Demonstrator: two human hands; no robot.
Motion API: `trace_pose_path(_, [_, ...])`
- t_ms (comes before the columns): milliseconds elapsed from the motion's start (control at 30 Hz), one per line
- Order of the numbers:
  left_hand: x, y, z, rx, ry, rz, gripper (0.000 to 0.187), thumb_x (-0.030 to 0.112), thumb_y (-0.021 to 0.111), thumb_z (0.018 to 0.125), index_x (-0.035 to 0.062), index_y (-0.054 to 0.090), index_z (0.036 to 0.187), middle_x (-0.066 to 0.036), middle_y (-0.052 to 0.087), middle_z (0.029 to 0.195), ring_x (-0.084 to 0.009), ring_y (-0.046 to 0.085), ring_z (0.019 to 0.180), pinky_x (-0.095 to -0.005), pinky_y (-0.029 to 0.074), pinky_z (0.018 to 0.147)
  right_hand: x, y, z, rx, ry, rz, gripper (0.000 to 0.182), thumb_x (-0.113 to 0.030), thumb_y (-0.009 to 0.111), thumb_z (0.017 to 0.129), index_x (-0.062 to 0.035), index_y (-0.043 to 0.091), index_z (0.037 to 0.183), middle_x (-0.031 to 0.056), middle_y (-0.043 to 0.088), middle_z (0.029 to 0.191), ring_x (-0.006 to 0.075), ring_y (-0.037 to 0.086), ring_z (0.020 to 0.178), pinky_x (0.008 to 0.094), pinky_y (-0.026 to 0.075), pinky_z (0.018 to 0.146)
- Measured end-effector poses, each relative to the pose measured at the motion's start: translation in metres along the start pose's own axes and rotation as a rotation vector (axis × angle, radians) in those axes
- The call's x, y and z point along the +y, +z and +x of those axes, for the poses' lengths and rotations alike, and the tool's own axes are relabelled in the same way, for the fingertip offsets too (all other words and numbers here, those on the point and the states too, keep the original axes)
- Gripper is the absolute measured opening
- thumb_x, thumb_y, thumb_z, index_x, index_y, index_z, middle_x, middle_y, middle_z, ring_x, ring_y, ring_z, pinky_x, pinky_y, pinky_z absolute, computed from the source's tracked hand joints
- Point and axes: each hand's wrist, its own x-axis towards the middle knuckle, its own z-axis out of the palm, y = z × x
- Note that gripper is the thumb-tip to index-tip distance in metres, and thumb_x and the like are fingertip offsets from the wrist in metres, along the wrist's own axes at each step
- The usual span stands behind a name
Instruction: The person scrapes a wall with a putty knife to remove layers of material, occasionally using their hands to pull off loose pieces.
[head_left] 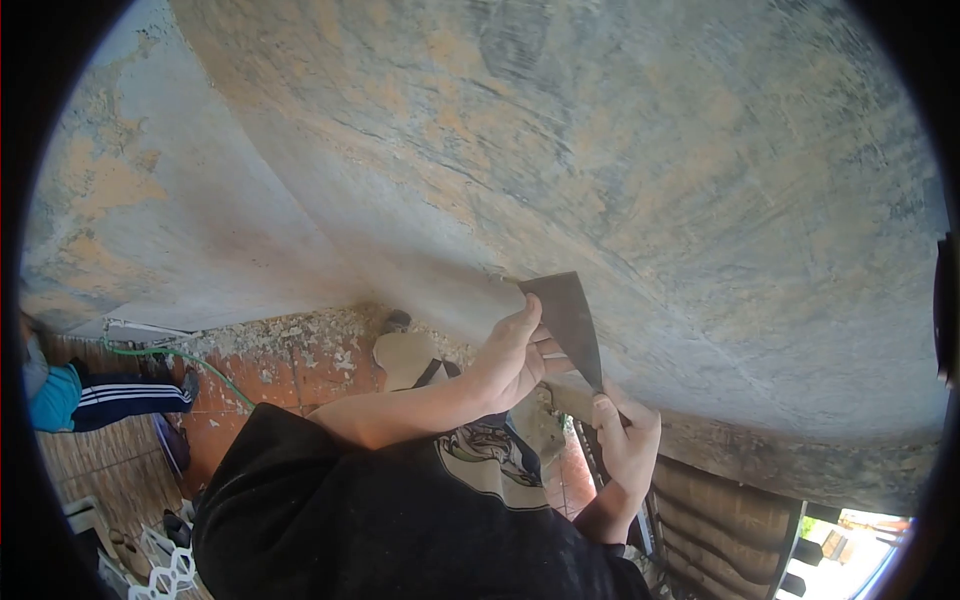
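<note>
A dark, thin rectangular sheet is held up against the worn, patchy wall surface. My left hand grips its left edge, with the thumb on the near face and the fingers behind it. At the sheet's lower corner, my right hand pinches it between thumb and fingers. The sheet is slightly bent and tilted. Whether its far edge touches the wall, I cannot tell.
Paint flakes litter the reddish tiled floor, where a green hose runs. Another person's striped trouser leg is at the left. White metalwork stands lower left, and a corrugated brown panel lower right.
</note>
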Motion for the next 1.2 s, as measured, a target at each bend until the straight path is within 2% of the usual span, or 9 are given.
trace_pose_path(67, [0.005,-0.002,0.001,0.018,0.05,-0.047,0.049,0.047,0.037,0.102,0.0037,0.051,0.12,-0.01,0.062,0.111,-0.0239,0.062,0.103,-0.0446,0.054,0.09,0.009,0.015,0.011,0.055,-0.251,-0.19,0.033,-0.004,0.059,0.089,0.0038,0.063,0.12,0.0006,0.049,0.061,0.0069,0.044,0.059,0.0242,0.038,0.054])
trace_pose_path(267, [0.016,-0.021,-0.001,-0.088,0.047,0.045,0.054,0.052,0.039,0.1,0.0038,0.052,0.122,-0.012,0.063,0.112,-0.0241,0.064,0.102,-0.0439,0.055,0.087,0.007,0.017,0.001,-0.026,-0.308,-0.188,0.033,-0.008,0.057,0.092,0.0037,0.062,0.123,0.0011,0.048,0.061,0.007,0.044,0.058,0.0245,0.038,0.053])
trace_pose_path(333, [0.013,0.0,-0.004,-0.005,0.05,0.05,0.052,0.052,0.035,0.101,0.0058,0.052,0.118,-0.011,0.066,0.103,-0.026,0.068,0.097,-0.0442,0.057,0.085,-0.005,0.008,-0.008,-0.014,0.005,0.049,0.034,-0.008,0.056,0.093,0.0009,0.061,0.126,-0.0006,0.045,0.061,0.0061,0.043,0.055,0.0242,0.037,0.051])
trace_pose_path(500, [0.019,-0.005,-0.002,0.012,0.09,0.086,0.051,0.051,0.037,0.101,0.0047,0.052,0.116,-0.011,0.066,0.102,-0.025,0.068,0.095,-0.044,0.058,0.084,0.01,0.029,-0.001,0.057,-0.306,-0.239,0.034,-0.011,0.052,0.097,0.0041,0.06,0.126,-0.0059,0.046,0.064,0.0024,0.038,0.056,0.02,0.031,0.05])
trace_pose_path(600, [0.014,0.001,-0.004,0.007,0.066,0.092,0.051,0.051,0.037,0.101,0.0045,0.052,0.117,-0.011,0.066,0.103,-0.0241,0.067,0.095,-0.044,0.058,0.084,-0.01,0.018,-0.014,-0.011,-0.026,0.035,0.034,-0.013,0.052,0.097,0.0006,0.061,0.127,-0.004,0.046,0.062,0.0026,0.038,0.056,0.0211,0.031,0.05])
trace_pose_path(800, [0.018,-0.001,-0.004,0.057,0.117,0.135,0.053,0.052,0.042,0.1,0.0053,0.051,0.124,-0.01,0.062,0.111,-0.0244,0.065,0.101,-0.0438,0.056,0.084,0.003,0.023,0.009,-0.015,-0.102,-0.073,0.028,-0.012,0.054,0.097,0.0056,0.063,0.116,-0.0054,0.044,0.062,0.0024,0.038,0.056,0.021,0.03,0.05])
trace_pose_path(1033, [0.031,0.007,-0.006,0.07,0.076,0.114,0.056,0.052,0.035,0.101,0.0042,0.047,0.126,-0.013,0.061,0.112,-0.0289,0.064,0.104,-0.046,0.056,0.086,-0.013,0.015,0.004,-0.051,0.014,-0.003,0.035,-0.007,0.053,0.096,0.0045,0.057,0.129,-0.0069,0.046,0.062,0.0029,0.039,0.055,0.0204,0.032,0.05])
trace_pose_path(1100, [0.03,0.001,-0.009,0.057,0.071,0.137,0.057,0.054,0.035,0.101,0.0046,0.046,0.127,-0.016,0.06,0.117,-0.0291,0.062,0.107,-0.0469,0.056,0.086,-0.011,0.024,0.009,-0.058,-0.209,-0.191,0.035,-0.007,0.053,0.095,0.0054,0.057,0.128,-0.0064,0.047,0.063,0.0031,0.04,0.055,0.0202,0.034,0.05])
trace_pose_path(1200, [0.028,-0.004,-0.01,0.062,0.048,0.132,0.058,0.055,0.034,0.1,0.005,0.046,0.127,-0.014,0.059,0.114,-0.0282,0.062,0.106,-0.0468,0.056,0.085,-0.002,0.025,0.003,-0.116,-0.062,0.001,0.035,-0.006,0.054,0.095,0.0067,0.057,0.127,-0.0053,0.048,0.065,0.0034,0.04,0.055,0.0203,0.034,0.051])
